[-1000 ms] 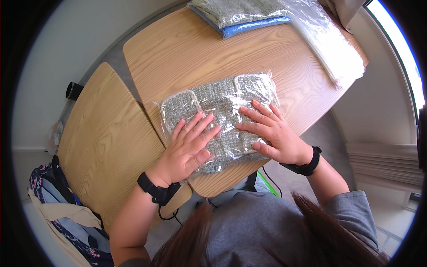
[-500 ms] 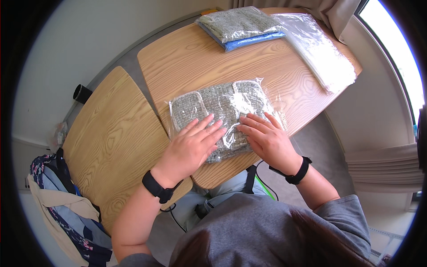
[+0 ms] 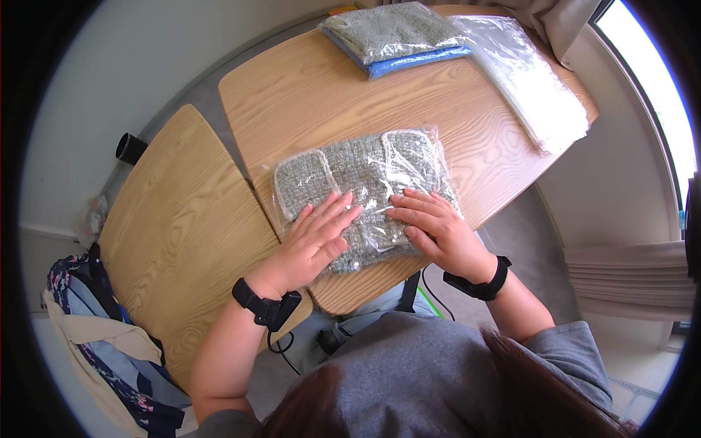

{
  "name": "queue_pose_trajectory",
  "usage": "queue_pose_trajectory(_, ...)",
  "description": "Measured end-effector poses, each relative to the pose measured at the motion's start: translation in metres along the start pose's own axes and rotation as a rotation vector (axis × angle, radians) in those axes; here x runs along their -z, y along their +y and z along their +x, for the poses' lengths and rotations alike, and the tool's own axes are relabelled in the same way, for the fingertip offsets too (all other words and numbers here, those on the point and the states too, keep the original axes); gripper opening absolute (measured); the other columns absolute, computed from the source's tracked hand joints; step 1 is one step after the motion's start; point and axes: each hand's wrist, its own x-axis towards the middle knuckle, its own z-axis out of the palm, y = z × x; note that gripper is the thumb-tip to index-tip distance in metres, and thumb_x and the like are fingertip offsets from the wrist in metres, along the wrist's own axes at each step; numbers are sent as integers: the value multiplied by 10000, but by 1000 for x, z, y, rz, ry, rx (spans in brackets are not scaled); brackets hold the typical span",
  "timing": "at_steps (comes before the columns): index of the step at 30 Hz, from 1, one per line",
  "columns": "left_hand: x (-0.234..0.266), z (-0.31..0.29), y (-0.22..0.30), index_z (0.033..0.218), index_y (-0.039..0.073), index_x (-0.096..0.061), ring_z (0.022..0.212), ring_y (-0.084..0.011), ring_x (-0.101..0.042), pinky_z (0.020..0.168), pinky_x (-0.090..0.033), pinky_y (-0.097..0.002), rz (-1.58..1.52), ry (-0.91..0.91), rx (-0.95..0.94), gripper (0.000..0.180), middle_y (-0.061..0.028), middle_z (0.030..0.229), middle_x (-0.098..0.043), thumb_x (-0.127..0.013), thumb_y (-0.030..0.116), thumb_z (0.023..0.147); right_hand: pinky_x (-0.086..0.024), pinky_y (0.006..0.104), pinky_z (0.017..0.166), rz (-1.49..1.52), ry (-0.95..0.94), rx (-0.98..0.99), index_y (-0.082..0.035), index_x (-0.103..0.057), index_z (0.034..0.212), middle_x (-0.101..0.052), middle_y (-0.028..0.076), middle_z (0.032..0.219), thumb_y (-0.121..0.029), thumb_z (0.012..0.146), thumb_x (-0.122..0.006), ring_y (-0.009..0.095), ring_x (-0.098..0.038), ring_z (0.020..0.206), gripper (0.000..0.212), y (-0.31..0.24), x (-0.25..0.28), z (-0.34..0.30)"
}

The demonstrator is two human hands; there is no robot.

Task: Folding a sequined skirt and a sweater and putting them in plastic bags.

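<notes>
A folded grey-green knitted garment (image 3: 358,171) with pale trim lies flat inside a clear plastic bag, at the near edge of the wooden table. My left hand (image 3: 310,241) rests on the near left part of the bag, its fingers stretched out. On the near right part lies my right hand (image 3: 442,226), fingers also extended and palm down. Both hands press on the film without gripping it. The bag's film is wrinkled and shiny, and it sticks out a little beyond the garment at the left and right.
At the table's (image 3: 292,95) far side lies another bagged grey knit (image 3: 398,33) on a blue packet (image 3: 416,62). A stack of clear plastic bags (image 3: 529,84) is beside it. A second wooden table (image 3: 182,219) adjoins at left, with clothes (image 3: 109,343) hanging near it.
My left hand has shifted slightly left and its thumb now lies more apart. The right hand has slid slightly toward me. The film around the garment looks flatter at the right.
</notes>
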Motion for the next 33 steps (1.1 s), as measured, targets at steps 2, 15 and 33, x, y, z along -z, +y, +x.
queue_pose_trajectory(2,7,1,-4,1435,136,-334,1425,-245,-130,1136,-40,-437,-133,-21,-5,620,-73,1515,-251,-231,536,973,-320,442,1045,88,-16,-19,-88,-566,1212,-528,110,1297,-154,890,-544,291,-428,1271,330,-1,4,-1)
queue_pose_trajectory(15,3,-67,21,1316,63,-467,1209,-289,-489,977,-430,-371,228,207,121,681,-106,1346,-483,-708,382,765,-270,478,1084,16,34,-43,-96,-509,1280,-490,87,1340,-140,681,-768,292,-412,1282,654,26,28,-64)
queue_pose_trajectory(33,44,-61,38,1029,17,-619,680,-233,-616,641,-459,-309,-24,495,93,264,-140,736,-629,-521,249,951,-455,339,923,135,314,-18,-20,-599,1090,-581,115,1187,25,709,-709,221,-582,1052,399,19,43,-48)
